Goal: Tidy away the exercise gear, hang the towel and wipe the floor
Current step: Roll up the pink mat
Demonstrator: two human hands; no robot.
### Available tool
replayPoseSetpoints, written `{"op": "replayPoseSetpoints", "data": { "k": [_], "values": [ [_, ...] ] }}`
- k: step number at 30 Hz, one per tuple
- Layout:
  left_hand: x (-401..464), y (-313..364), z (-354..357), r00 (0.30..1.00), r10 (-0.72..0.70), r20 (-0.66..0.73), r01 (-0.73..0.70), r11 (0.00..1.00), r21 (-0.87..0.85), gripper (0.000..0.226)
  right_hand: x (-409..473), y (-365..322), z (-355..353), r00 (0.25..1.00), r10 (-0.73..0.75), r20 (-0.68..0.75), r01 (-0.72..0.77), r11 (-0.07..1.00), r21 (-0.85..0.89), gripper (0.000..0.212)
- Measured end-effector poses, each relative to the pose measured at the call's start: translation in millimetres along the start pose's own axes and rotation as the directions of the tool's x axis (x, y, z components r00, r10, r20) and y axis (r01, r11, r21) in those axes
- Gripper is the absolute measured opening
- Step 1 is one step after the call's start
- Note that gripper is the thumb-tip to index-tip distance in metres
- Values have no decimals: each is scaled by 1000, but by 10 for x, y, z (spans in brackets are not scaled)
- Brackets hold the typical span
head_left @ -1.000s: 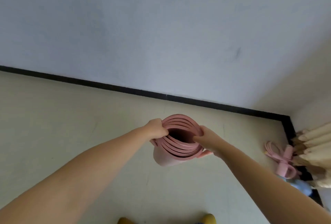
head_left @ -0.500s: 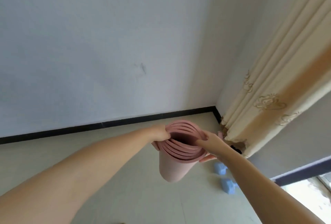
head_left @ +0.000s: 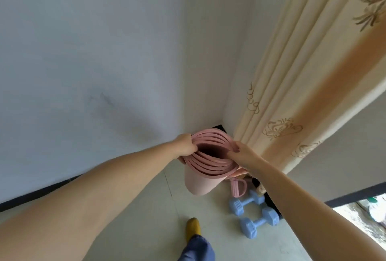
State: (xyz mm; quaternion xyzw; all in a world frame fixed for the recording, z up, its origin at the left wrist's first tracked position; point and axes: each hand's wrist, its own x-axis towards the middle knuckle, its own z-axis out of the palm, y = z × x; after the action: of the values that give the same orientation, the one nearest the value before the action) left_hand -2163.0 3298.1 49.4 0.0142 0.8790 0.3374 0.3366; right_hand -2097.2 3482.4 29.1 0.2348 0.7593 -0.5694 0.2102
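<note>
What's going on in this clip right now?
A person holds a rolled pink mat upright by its top rim, left hand on one side and right hand on the other, near the room corner beside the curtain. Two blue dumbbells and a pink band lie on the floor by the curtain's foot. No towel is visible.

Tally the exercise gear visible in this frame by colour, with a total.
Pink: 2, the rolled mat gripped by the left hand and right hand, plus a band on the floor.
Blue: 2, dumbbell and dumbbell.
Total: 4
</note>
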Motion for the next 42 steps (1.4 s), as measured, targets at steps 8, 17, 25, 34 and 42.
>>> {"op": "replayPoseSetpoints", "data": {
  "k": [8, 17, 25, 34, 42],
  "values": [
    [1414, 789, -342, 997, 34, 69, -45, 988, 150, 30, 1069, -445, -617, 992, 61, -115, -51, 995, 89, 36],
    [2680, 1030, -682, 998, 42, -40, -41, 999, 36, 26, 2319, -1109, -981, 998, 27, -65, -29, 999, -35, 39],
    [3817, 1210, -696, 998, 39, -51, -32, 991, 129, 27, 3365, -1074, -1132, 982, 120, -144, -116, 993, 35, 42],
    [5087, 1146, -221, 989, 131, -72, -104, 948, 299, 45, 4509, -496, -1067, 878, 343, -334, -289, 936, 202, 44],
    [5487, 1175, -76, 969, 225, -98, -219, 973, 71, 62, 5139, -20, -1042, 832, 456, -317, -236, 807, 542, 74]
  ]
}}
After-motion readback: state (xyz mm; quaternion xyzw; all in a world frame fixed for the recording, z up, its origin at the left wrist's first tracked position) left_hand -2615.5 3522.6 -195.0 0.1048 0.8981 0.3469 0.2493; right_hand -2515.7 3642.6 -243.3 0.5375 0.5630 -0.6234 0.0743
